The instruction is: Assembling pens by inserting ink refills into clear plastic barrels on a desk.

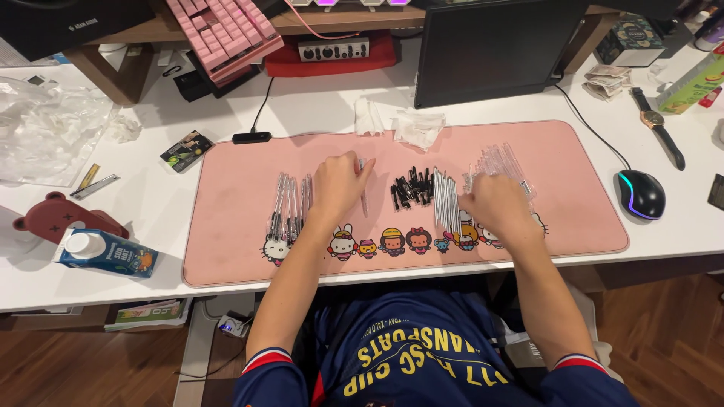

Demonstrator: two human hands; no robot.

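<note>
Head view: left hand (337, 183) pinches a pen (363, 197); right hand (495, 205) rests on clear tubes (501, 162) — grip hidden.

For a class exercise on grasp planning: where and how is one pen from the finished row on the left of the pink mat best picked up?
Pinch one pen of the finished row at mid-barrel, coming from above. The pens lie flat and side by side, running away from the person, so only their tops are free; an outer pen at the row's left edge looks easiest, clear of the left hand.

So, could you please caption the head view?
Left hand and right hand sort pen parts on a pink mat.
</note>
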